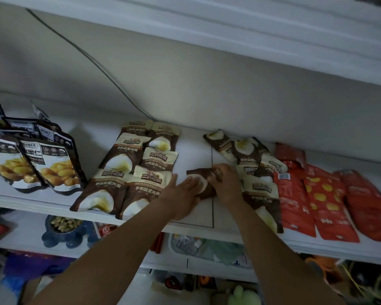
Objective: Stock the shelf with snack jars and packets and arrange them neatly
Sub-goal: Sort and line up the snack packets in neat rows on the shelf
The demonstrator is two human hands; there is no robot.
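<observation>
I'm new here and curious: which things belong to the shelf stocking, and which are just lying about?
Job: brown packet, handled by left hand and right hand; brown packet rows; red packets; standing nut packets; shelf.
Lying about: bowl of nuts, green plush toy, below.

Two bare forearms reach forward, converging. The left hand (180, 192) lies flat with fingers straight, pressing on a brown packet (195, 173). Just to its right, nearly touching it, the right hand (226, 183) curls its fingers around the same packet's edge.
</observation>
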